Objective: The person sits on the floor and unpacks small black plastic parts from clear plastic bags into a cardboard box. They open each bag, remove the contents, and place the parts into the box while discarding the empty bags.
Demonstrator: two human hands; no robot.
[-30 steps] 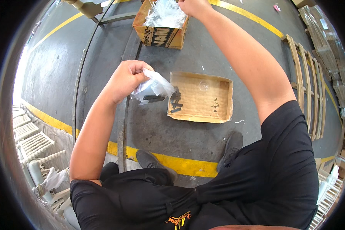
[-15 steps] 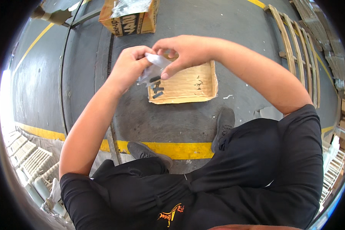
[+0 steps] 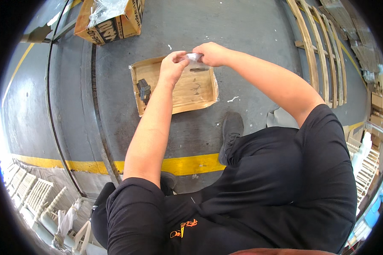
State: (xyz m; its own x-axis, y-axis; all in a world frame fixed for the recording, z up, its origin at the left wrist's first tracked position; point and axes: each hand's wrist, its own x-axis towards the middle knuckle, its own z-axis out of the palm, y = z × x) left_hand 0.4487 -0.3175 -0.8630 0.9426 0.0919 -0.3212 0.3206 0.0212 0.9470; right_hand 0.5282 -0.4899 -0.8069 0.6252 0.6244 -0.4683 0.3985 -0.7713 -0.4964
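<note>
Handling the top of a clear plastic bag (image 3: 194,56) looks to be the step in hand; bag is held above the far side of a shallow cardboard tray (image 3: 181,101). Right hand (image 3: 212,54) pinches the film at its right; left hand (image 3: 173,69) is narrowly curled at the opposite edge (cannot tell whether its fingertips grip). A dark bar (image 3: 198,69) shows below the film's white fold, apparently inside. More dark pieces (image 3: 143,90) lie in a heap at the tray's left. Judgement: next move calls for a steady two-sided hold, bar low, mouth up, so nothing slips out.
</note>
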